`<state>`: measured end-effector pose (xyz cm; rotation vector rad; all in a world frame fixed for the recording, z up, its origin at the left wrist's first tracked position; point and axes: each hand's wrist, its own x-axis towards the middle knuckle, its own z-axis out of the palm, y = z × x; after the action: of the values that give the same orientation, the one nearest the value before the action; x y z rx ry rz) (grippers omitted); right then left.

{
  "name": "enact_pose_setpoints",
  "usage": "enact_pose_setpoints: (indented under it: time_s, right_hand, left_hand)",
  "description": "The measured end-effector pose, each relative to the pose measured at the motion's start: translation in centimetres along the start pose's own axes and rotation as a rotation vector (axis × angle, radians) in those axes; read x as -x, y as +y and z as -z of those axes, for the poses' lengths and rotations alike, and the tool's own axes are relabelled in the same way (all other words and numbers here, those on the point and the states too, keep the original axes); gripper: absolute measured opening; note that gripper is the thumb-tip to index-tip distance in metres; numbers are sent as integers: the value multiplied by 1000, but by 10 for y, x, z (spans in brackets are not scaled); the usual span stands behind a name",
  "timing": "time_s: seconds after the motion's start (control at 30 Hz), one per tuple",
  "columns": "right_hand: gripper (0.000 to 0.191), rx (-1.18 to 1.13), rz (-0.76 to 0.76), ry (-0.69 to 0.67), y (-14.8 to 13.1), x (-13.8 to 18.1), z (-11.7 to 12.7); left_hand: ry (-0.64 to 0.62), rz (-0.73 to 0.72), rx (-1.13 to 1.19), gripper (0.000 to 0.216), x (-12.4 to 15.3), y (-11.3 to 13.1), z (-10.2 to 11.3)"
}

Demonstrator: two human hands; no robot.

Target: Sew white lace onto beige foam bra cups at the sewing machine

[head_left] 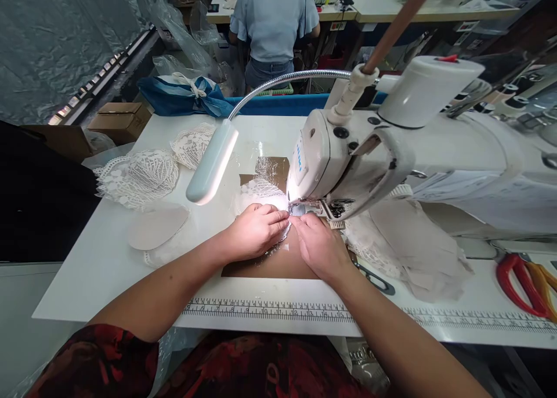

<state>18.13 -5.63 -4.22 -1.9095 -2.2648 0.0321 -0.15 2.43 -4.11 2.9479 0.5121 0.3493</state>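
Observation:
A white lace piece (260, 190) lies under the needle end of a white sewing machine (315, 154), lit brightly by the lamp. My left hand (255, 231) rests on the lace with its fingers together, pressing it close to the needle. Just to the right, my right hand (322, 244) has thumb and finger closed at the lace's edge, the fingertips nearly meeting those of the left. Brown covering (270, 268) is on the table beneath both hands. Glare and fingers hide the exact stitching spot.
Lace pieces (139, 177) and a pale oval piece (156, 227) lie at left. A lamp (213, 163) on a bent neck hangs over the table. At right are pale fabric pieces (418, 247), small dark-handled snips (376, 279) and red-handled scissors (520, 285). A person (274, 24) sits ahead.

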Motion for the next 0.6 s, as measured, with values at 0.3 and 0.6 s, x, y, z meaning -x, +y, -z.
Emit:
enact_pose_setpoints:
  time_s: [0.3,0.6]
  right_hand:
    - [43,-9,17,39,3,1,-4]
    - [38,-152,-40,30,7,3,-2]
  left_hand:
    - [-3,32,-28,35,-4,0,5]
    - [71,8,52,30,1,-6,5]
